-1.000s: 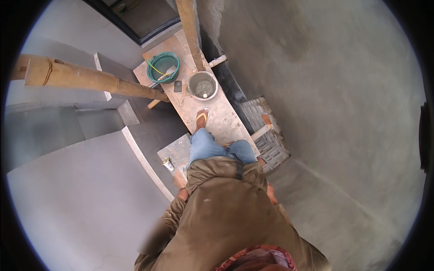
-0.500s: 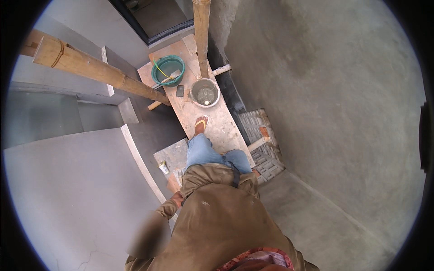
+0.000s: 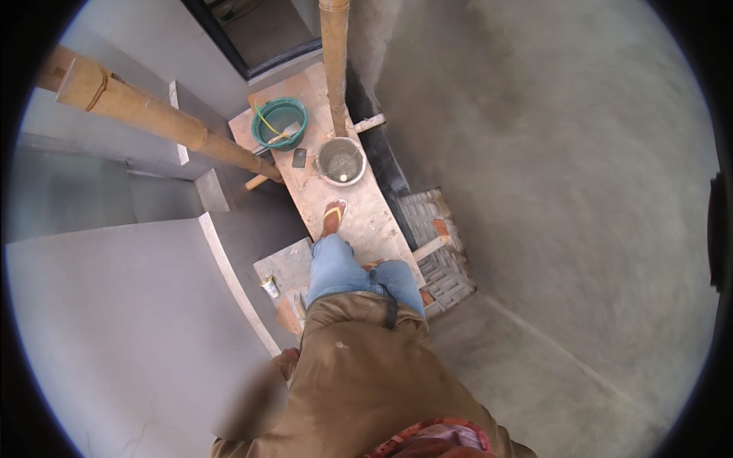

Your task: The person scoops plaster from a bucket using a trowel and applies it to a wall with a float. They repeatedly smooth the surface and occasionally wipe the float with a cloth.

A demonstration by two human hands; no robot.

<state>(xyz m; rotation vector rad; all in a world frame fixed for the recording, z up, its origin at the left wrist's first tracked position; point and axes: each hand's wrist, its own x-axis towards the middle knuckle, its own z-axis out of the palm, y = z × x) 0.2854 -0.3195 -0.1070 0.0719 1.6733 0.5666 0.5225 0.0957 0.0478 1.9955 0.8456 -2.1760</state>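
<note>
My left hand (image 3: pixel 289 354), seven o'clock, beside my brown fabric jacket (image 3: pixel 359 374) — grip indeterminable; right hand unseen. Footing should clear the round grey bucket (image 3: pixel 357 179), eleven o'clock.

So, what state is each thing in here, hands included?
Green tub: upright, open, apparently holding liquid.
Bucket: upright, open, grey contents inside.
Dark rectangular object: lying flat on the planks.
Small can: on the lower board, upright or tilted unclear.
Left sandal: worn, on the planks.
Left hand: mostly hidden beside the jacket, grip unclear.
Right hand: not visible.
</note>
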